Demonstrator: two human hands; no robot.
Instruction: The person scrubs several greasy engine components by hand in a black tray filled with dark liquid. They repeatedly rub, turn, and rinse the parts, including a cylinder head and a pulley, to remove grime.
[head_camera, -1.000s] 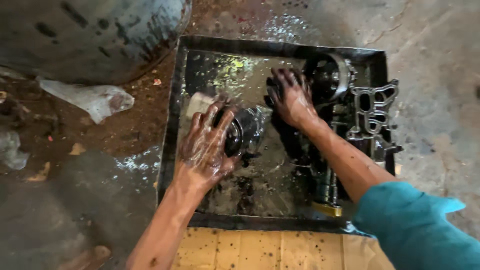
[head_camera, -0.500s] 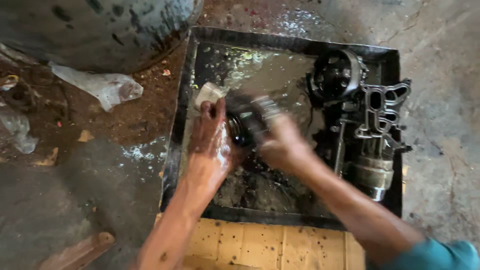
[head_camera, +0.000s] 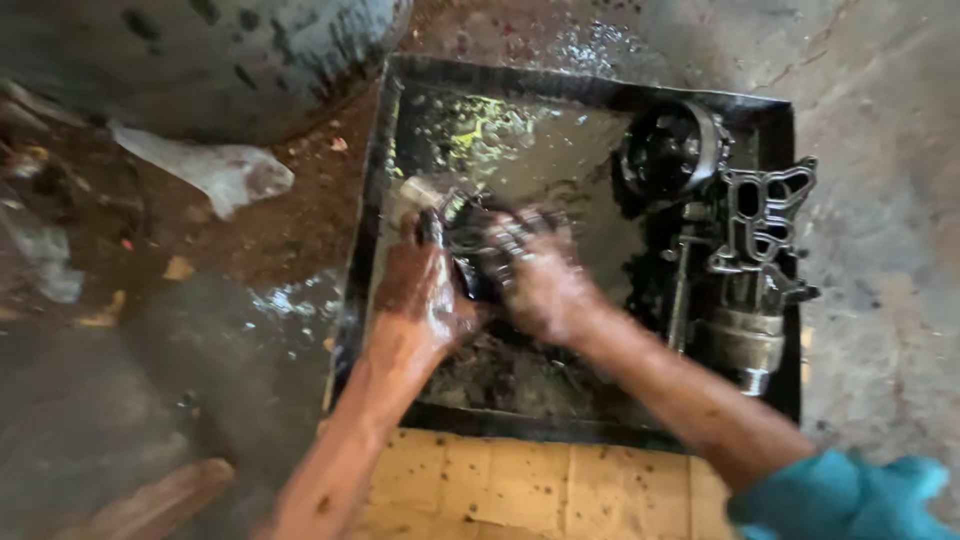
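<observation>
Both oily hands, left hand (head_camera: 420, 295) and right hand (head_camera: 545, 285), have their grip closed around a dark metal part (head_camera: 478, 240), at the centre of the black tray (head_camera: 385, 200). At 3 o'clock lies a grey casting (head_camera: 765, 215); the floor is wet concrete.

We find no labels, signs or screens here. The only packaging we can note is a crumpled whitish plastic bag (head_camera: 215, 172) lying on the dirt floor, left of the black metal tray (head_camera: 372, 240) and below a large dark rounded drum (head_camera: 200, 55). A second pale scrap of plastic (head_camera: 45, 262) lies near the left edge, too blurred to tell more. Beneath the tray's near edge sits flat yellowish cardboard (head_camera: 520, 490), speckled with dark spots.
</observation>
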